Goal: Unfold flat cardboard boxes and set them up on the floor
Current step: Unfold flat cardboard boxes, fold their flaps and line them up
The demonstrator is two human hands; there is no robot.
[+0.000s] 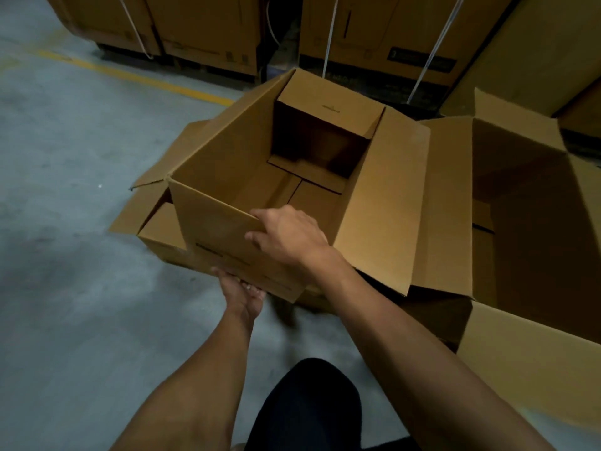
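An opened brown cardboard box (227, 151) is held in front of me, its top open and its bottom flaps folded in. My right hand (289, 237) grips the top edge of the near flap, fingers over the edge. My left hand (242, 289) holds the box from below at its lower near edge, fingers hidden under the cardboard. The far flap stands folded inward. Another opened box (156, 229) lies on the floor under and left of the held one.
A larger opened box (527, 203) stands on the floor at the right, flaps spread. Strapped stacks of flat cardboard (201, 24) on pallets line the back. A yellow line (130, 74) crosses the grey concrete floor. My dark trouser leg (309, 408) is at the bottom.
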